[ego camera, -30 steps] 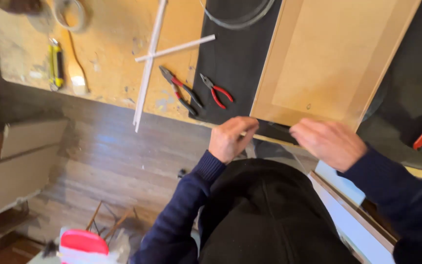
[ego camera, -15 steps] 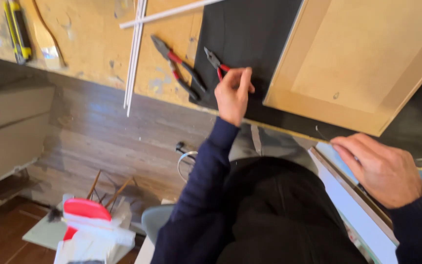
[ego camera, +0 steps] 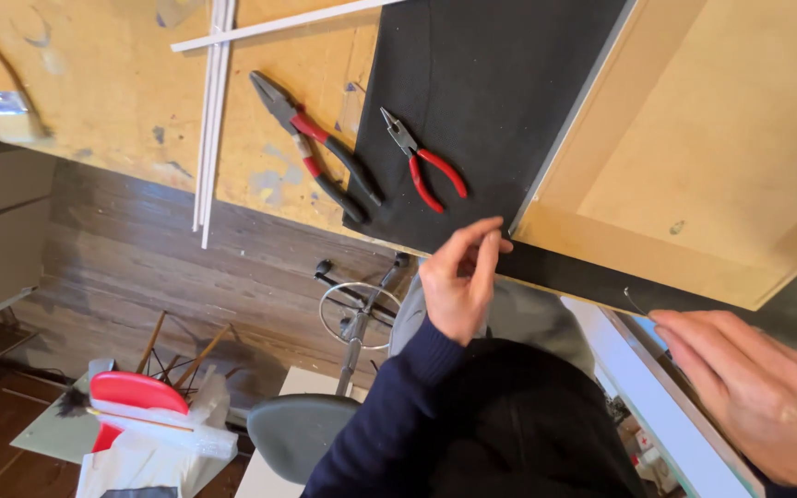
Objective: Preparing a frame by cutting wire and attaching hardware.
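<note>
The left hand [ego camera: 458,281], which half a second ago reached up to the small red-handled needle-nose pliers [ego camera: 423,159], is now drawn back below them, empty. The right hand [ego camera: 754,392] now pinches a thin wire [ego camera: 636,302].

thin wire [ego camera: 636,302]; bent tip; pinched in right hand; over black mat edge [ego camera: 601,277]

Small red-handled needle-nose pliers [ego camera: 422,160] lie on a black cloth mat [ego camera: 481,101]; larger red-and-black-handled combination pliers [ego camera: 317,148] rest on the paint-stained tan plywood table [ego camera: 94,83], beside white plastic strips [ego camera: 211,111] and a pale beige wooden panel [ego camera: 721,138]. Navy sleeve [ego camera: 389,415].
</note>
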